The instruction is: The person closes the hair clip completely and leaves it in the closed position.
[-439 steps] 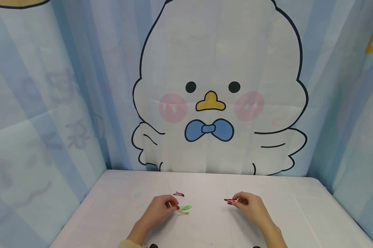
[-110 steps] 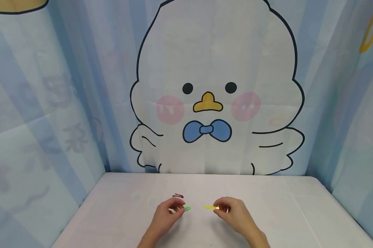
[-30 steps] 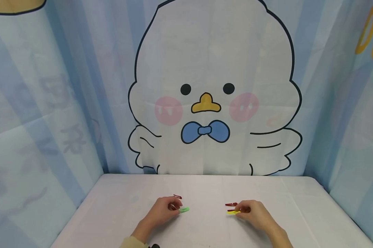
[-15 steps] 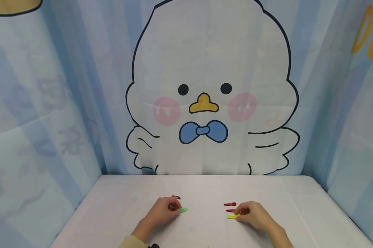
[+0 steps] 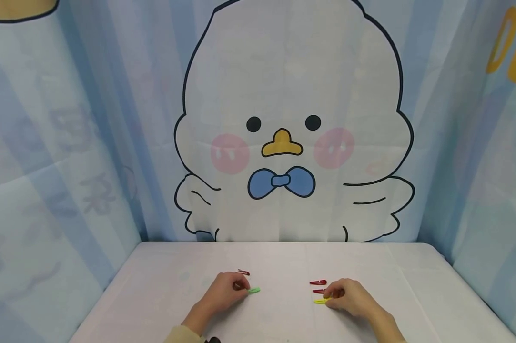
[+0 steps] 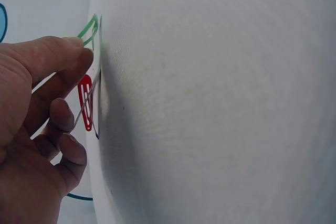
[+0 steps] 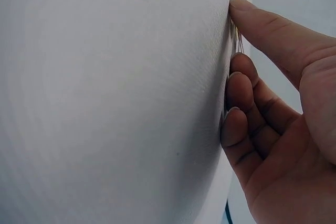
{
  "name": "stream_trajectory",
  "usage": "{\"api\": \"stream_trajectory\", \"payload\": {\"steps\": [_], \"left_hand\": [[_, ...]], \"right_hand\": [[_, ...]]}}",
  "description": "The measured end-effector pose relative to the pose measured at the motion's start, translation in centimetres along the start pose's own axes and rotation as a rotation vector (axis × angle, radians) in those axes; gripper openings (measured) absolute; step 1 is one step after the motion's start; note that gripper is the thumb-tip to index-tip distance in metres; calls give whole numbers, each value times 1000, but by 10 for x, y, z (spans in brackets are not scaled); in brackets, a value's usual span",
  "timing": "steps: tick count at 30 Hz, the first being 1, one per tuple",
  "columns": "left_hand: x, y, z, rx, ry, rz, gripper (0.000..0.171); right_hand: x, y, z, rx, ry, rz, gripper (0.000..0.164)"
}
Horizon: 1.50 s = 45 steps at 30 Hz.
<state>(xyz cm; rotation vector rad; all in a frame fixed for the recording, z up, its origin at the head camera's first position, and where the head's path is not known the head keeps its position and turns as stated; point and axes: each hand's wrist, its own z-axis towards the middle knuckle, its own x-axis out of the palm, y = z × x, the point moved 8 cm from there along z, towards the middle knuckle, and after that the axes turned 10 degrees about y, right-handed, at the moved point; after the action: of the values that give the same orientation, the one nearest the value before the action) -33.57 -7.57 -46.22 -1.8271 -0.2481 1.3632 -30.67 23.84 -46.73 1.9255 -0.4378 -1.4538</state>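
we see left fingers (image 6: 65,80) pinching a green clip (image 5: 254,290) and right fingers (image 7: 240,90) pinching a yellow clip (image 5: 319,301), each toward one end, probably leaving lengths visible.

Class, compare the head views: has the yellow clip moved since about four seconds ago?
Yes. The yellow clip moved right and slightly nearer the person: earlier beneath the printed blue bow tie, now mostly beyond its right end.
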Motion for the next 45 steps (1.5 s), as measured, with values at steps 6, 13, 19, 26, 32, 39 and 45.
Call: {"api": "stream_trajectory", "payload": {"steps": [6, 13, 19, 26, 32, 39, 45], "left_hand": [[-2, 1, -2, 20, -23, -8, 10], [-8, 1, -7, 14, -63, -58, 10], [-11, 2, -14, 35, -108, -131, 9], [-13, -2, -20, 49, -146, -175, 3], [-12, -4, -22, 58, -169, -207, 5], [-12, -6, -23, 62, -188, -244, 5], [-11, -7, -24, 48, -183, -325, 4]], "right_hand": [[-1, -1, -1, 3, 25, 30, 16], [-5, 2, -4, -97, 45, 45, 20], [-9, 8, -5, -121, 51, 62, 21], [-12, 20, -9, -160, 54, 116, 29], [-14, 37, -13, -304, 13, 162, 28], [-11, 49, -12, -361, 8, 183, 26], [-9, 54, -11, -353, 6, 199, 26]]}}
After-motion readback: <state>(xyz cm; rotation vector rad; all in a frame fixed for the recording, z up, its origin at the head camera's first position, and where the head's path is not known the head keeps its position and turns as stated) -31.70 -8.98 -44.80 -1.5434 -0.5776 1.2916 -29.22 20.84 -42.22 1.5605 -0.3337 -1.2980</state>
